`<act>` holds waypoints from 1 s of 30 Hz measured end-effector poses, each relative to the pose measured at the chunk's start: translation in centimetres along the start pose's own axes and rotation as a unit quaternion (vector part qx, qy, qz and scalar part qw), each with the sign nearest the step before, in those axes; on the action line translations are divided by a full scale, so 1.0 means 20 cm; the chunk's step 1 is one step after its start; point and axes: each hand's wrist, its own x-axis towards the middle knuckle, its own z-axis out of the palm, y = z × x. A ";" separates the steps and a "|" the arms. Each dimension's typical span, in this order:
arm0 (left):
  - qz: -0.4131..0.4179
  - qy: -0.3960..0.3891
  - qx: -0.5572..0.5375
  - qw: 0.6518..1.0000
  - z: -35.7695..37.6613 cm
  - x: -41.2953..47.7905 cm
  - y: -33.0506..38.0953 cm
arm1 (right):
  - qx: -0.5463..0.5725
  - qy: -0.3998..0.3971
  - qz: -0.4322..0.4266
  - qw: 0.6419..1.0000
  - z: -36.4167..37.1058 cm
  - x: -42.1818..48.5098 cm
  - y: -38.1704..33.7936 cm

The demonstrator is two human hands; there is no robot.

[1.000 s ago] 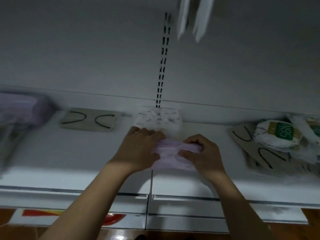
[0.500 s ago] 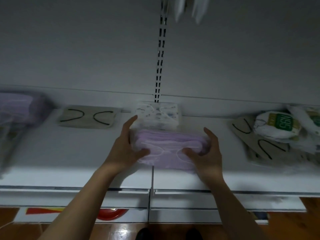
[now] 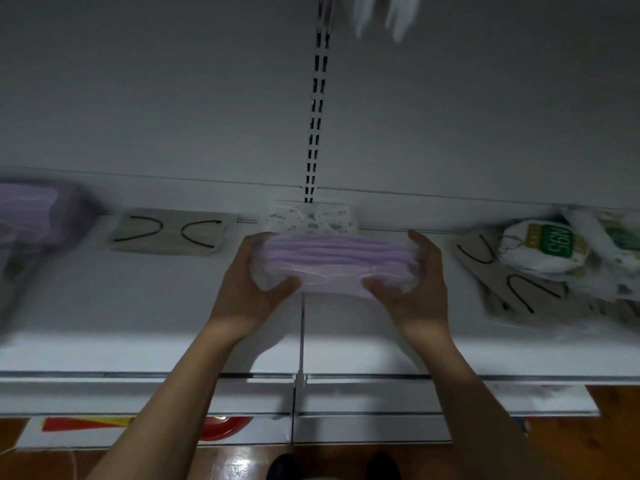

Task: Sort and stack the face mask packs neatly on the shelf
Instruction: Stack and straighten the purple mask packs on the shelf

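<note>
Both hands clasp a lilac pack of pleated face masks [image 3: 332, 265] in clear plastic wrap. The pack sits straight below the black-slotted white upright rail [image 3: 317, 116] in the back panel, and I'd say it is held by its two short ends so it can be squared up and lowered level. The left hand [image 3: 252, 289] cups the end left of the rail, with its thumb [image 3: 280, 285] hooked under the front edge and its other fingers hidden behind the pack. The right hand [image 3: 419, 289] mirrors it on the other end, thumb [image 3: 377, 284] under the front edge and fingers [image 3: 419, 240] raised together along the side. The pack lies lengthwise between the palms, its long face tilted toward me. I cannot tell whether its underside touches the white metal shelf [image 3: 138, 306].

At the foot of the rail, just behind the lilac pack, lies a white patterned mask pack [image 3: 311, 218], likely the start of a row or stack. Left of the rail lie flat beige masks with black ear loops [image 3: 171, 232]. Further left is a blurred second lilac bundle [image 3: 31, 213]. Well right of the rail, white N95-labelled packs [image 3: 543, 245] are heaped on more beige masks, not yet sorted.
</note>
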 end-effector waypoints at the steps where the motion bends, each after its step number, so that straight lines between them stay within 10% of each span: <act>1: -0.001 -0.001 -0.005 1.000 0.00 -0.01 -0.02 | -0.002 -0.012 0.012 1.000 0.01 -0.01 0.01; 17: -0.128 0.117 -0.142 0.974 0.17 -0.10 0.06 | 0.062 -0.003 0.075 0.995 0.12 -0.09 0.02; 30: -0.120 0.306 -0.151 0.932 0.24 -0.04 0.09 | 0.079 0.223 0.143 0.961 0.28 -0.04 -0.08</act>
